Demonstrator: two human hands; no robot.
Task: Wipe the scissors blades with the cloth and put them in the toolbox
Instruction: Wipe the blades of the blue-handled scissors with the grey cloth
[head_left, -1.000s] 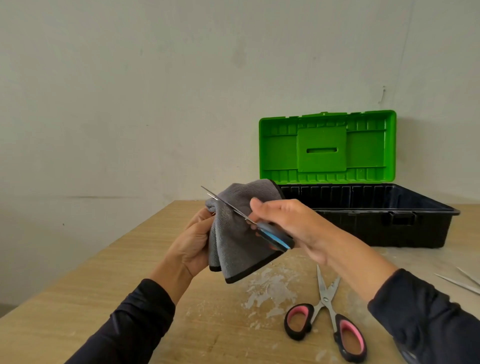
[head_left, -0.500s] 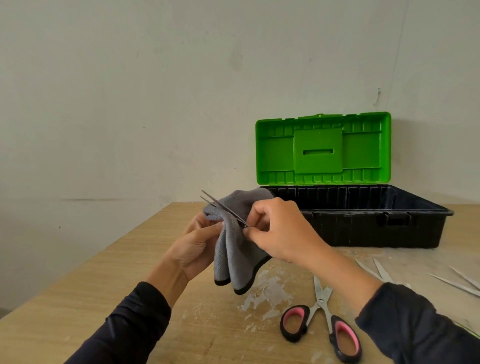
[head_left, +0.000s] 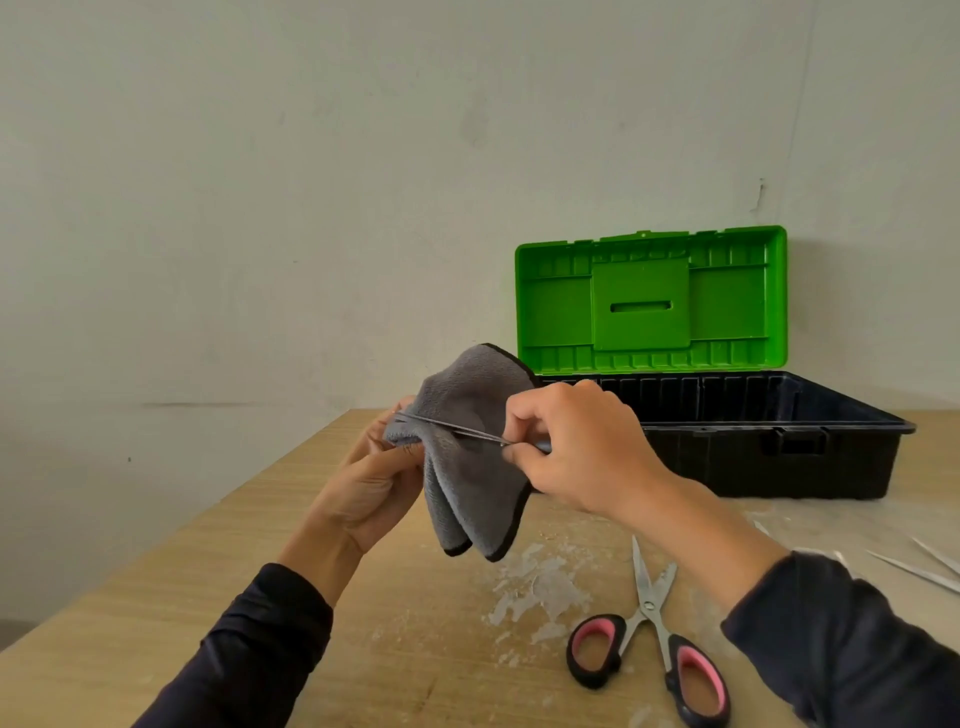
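Note:
My left hand (head_left: 371, 480) holds a grey cloth (head_left: 470, 467) with a black hem, bunched around the tip of a pair of scissors. The thin metal blades (head_left: 457, 427) of those scissors run from the cloth to my right hand (head_left: 576, 444), which grips the handle end; the handles are hidden inside my fist. Both hands are raised above the wooden table (head_left: 156, 597). Behind them stands the toolbox (head_left: 810, 457), a black tub with its green lid (head_left: 649, 301) propped open against the wall.
A second pair of scissors (head_left: 652, 631) with pink and black handles lies partly open on the table near my right forearm. White blade-like strips (head_left: 919, 569) lie at the right edge. Pale smears (head_left: 540, 587) mark the table top.
The scissors have turned from pointing up-left to nearly level. The blue handle, visible a second ago, is now hidden in my right fist. The cloth has shifted around the blade tip.

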